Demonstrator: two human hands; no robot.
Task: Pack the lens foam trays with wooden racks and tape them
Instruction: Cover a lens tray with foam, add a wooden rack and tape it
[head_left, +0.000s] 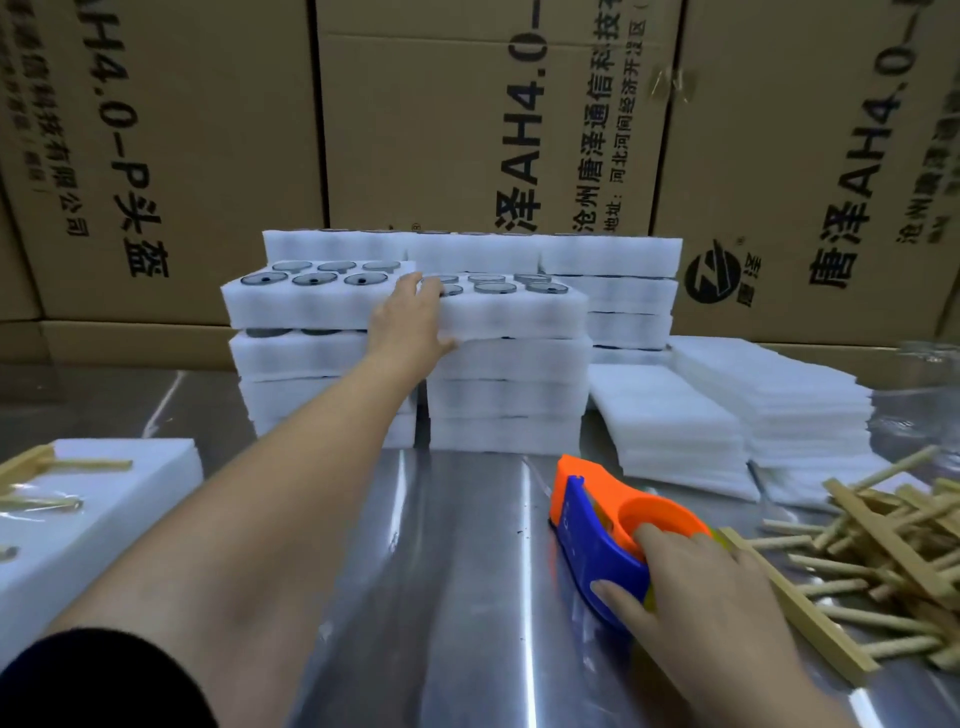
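Observation:
Two stacks of white lens foam trays stand side by side at the middle of the table. My left hand (413, 322) reaches forward and grips the left edge of the top tray (511, 309) of the right stack, fingers over the top, thumb underneath. Round grey lenses sit in its pockets. The top tray of the left stack (306, 296) also holds lenses. My right hand (691, 582) holds the orange and blue tape dispenser (597, 525) down on the table at lower right. Loose wooden racks (893, 540) lie heaped at the right edge.
A taller row of foam trays (613, 270) stands behind the stacks. Flat foam sheets (737, 410) are piled to the right. A taped foam pack with wooden racks (78, 514) lies at left. Large cardboard boxes (467, 119) wall the back. The metal table (457, 571) is shiny.

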